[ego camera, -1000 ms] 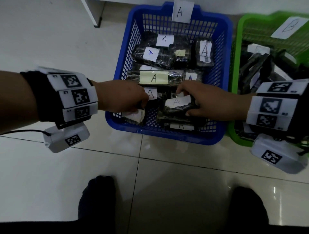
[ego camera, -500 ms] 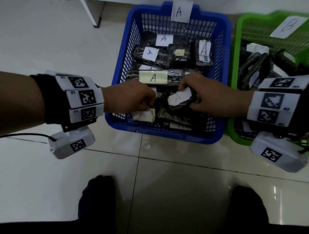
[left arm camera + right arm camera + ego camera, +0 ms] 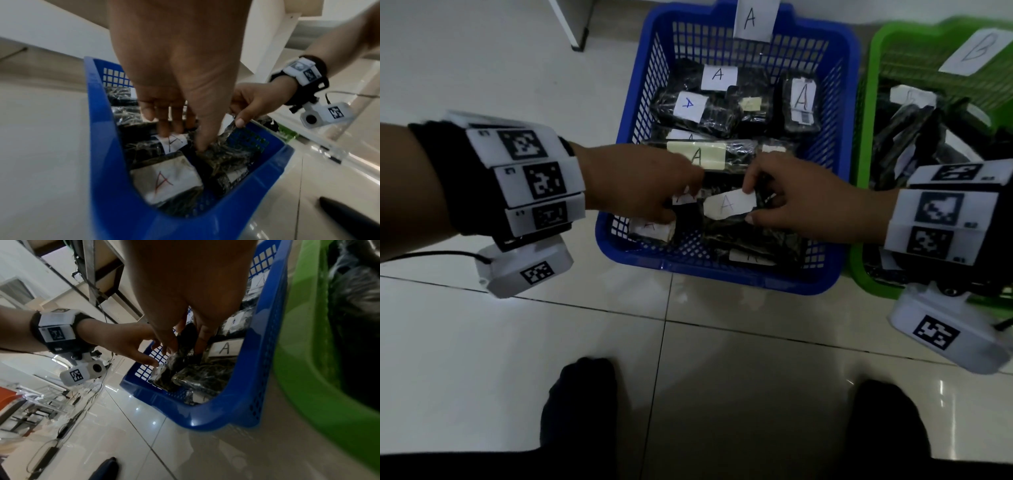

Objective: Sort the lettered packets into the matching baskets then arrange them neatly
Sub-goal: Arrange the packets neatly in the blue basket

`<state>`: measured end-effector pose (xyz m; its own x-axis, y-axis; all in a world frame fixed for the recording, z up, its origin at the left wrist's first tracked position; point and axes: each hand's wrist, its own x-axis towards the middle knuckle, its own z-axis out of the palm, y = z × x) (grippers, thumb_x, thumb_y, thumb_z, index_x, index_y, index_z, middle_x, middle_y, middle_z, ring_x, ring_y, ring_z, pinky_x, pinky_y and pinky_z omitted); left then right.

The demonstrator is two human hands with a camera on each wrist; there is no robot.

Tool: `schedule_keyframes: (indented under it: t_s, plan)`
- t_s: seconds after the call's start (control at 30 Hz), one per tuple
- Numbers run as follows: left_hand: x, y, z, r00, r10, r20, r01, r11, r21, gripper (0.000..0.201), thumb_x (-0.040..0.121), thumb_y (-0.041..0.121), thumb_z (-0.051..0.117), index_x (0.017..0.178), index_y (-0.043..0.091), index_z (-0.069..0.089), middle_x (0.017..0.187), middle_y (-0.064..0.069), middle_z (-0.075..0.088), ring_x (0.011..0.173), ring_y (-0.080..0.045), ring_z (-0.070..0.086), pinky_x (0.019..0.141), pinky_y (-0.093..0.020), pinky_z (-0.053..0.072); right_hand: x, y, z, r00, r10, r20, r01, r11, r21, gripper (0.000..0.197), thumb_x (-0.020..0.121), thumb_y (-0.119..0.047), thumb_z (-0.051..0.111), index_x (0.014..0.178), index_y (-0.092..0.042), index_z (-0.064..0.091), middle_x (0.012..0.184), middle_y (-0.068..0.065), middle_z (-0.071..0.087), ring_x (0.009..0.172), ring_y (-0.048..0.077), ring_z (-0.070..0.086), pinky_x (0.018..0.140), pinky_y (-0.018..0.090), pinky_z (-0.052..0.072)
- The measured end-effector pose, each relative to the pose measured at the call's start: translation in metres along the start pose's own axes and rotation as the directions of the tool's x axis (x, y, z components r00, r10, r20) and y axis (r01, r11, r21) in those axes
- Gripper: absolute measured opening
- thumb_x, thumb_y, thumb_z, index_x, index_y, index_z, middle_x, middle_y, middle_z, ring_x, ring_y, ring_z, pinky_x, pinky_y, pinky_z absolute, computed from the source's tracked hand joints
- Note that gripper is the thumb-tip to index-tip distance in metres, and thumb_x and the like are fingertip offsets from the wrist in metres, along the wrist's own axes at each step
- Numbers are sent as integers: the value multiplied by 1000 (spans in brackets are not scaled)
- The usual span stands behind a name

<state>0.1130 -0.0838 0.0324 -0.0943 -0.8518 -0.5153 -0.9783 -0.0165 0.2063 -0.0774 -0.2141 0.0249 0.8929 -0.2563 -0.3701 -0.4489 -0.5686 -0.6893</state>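
The blue basket point(image 3: 722, 278) carries an A tag point(image 3: 753, 19) and holds several dark packets with A labels. My right hand point(image 3: 748, 202) pinches one of these packets point(image 3: 727, 205) by its right end, between thumb and fingers, over the basket's near half; the right wrist view shows the same grip point(image 3: 185, 347) on the dark packet point(image 3: 183, 339). My left hand point(image 3: 681, 202) reaches in from the left with fingers fairly straight. Its fingertips point(image 3: 164, 134) touch a labelled packet point(image 3: 174, 142). A packet with a red A point(image 3: 164, 178) lies in the near left corner.
The green basket point(image 3: 859, 240) with a B tag point(image 3: 977, 51) stands touching the blue one on the right and holds several dark packets. Both sit on a white tiled floor point(image 3: 482, 359). My feet in dark socks point(image 3: 582, 404) are below. A white furniture leg point(image 3: 568, 24) stands far left.
My left hand has reached further right into the blue basket. My right hand has tilted its A packet up and shifted it slightly left.
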Motion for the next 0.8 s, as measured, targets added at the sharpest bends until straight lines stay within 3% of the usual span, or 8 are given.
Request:
schedule_keyframes:
  t_s: [0.07,0.13,0.33,0.43,0.53,0.63,0.73,0.8]
  plan:
    - [2,8,-5,998,5,-67,-22,965,-262,61,76,44,71,125,25,42,107,12,49,95,-8,52,74,-14,45,0,-3,1,998,54,27,-58,983,173,32,77,-23,74,92,-30,48,102,-7,57,97,17,60,78,28,52]
    - [6,15,-8,996,-15,-92,-17,943,-333,66,74,48,70,130,27,42,108,16,48,90,-1,47,69,-4,35,0,-7,2,995,87,52,-99,947,307,37,72,-22,77,90,-31,45,108,3,60,98,28,64,82,46,55]
    - [3,6,-5,996,-55,-65,27,930,-367,14,84,24,66,97,24,66,88,11,67,79,-7,60,79,-28,51,-4,-8,5,987,105,123,-149,884,443,44,73,-8,75,99,-25,45,111,11,57,97,29,67,85,47,55]
    - [-1,6,-7,996,-91,-7,78,888,-453,31,76,44,70,102,30,60,89,19,60,83,-3,58,73,-18,48,-4,-6,5,981,144,133,-187,889,417,42,75,-2,73,99,-22,46,105,7,60,97,33,65,85,52,52]
    - [0,15,-6,996,-56,76,83,902,-423,49,73,51,68,115,29,56,99,19,60,91,-3,58,78,-18,47,-2,-3,7,971,207,122,-239,882,405,42,74,-5,75,99,-26,49,104,6,63,95,29,64,82,44,53]
    - [5,26,1,994,-35,104,73,916,-393,44,78,42,69,117,24,56,104,10,65,96,-8,60,87,-27,49,-1,-5,6,966,230,118,-259,839,478,41,75,-3,74,102,-22,50,101,9,64,88,23,62,77,35,52]
    - [6,23,0,992,-46,119,97,880,-464,28,82,32,69,105,23,55,97,7,64,89,-11,60,76,-22,48,0,-8,4,969,225,106,-247,822,513,34,79,-12,72,106,-20,52,102,9,64,86,18,62,73,28,53]
    - [3,13,-4,988,-60,145,123,868,-481,19,83,30,68,91,29,50,89,9,61,78,-5,57,62,-12,46,-1,-7,2,981,190,45,-194,919,344,29,83,-31,67,107,-22,53,103,0,62,88,14,61,72,24,52]
